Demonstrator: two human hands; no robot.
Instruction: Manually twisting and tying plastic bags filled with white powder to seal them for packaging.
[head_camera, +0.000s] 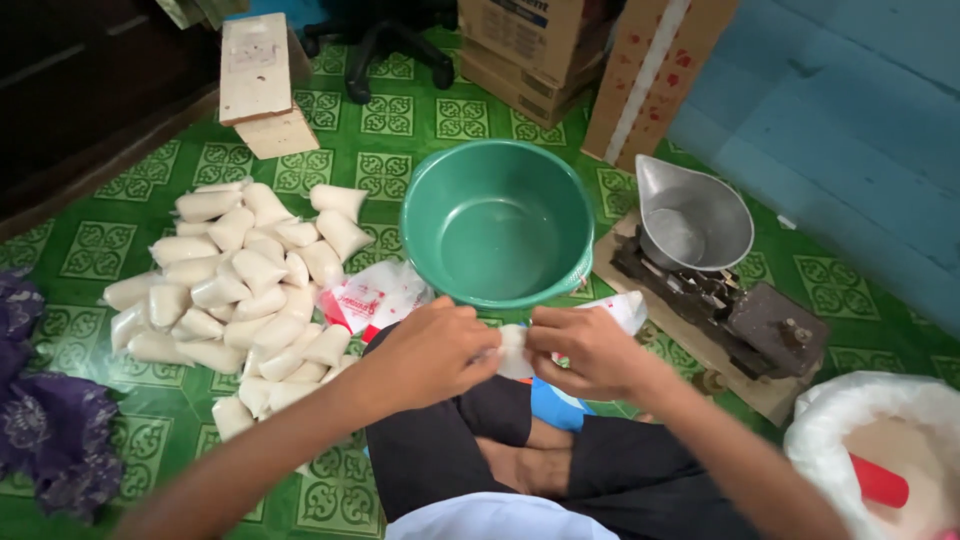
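Note:
My left hand (432, 352) and my right hand (588, 352) meet over my crossed legs, both pinching a small clear plastic bag (514, 350) of white powder between their fingertips. Just beyond the hands sits an empty green plastic basin (497, 222). To the left lies a heap of several filled white bags (245, 285) on the green patterned floor. A red-and-white printed packet (372, 298) lies between the heap and the basin.
A balance scale (720, 290) with a metal scoop pan (692, 222) stands on a board at the right. A large sack of white powder (880, 450) with a red scoop (878, 480) is at the lower right. Cardboard boxes (560, 50) and a chair base (385, 45) stand behind.

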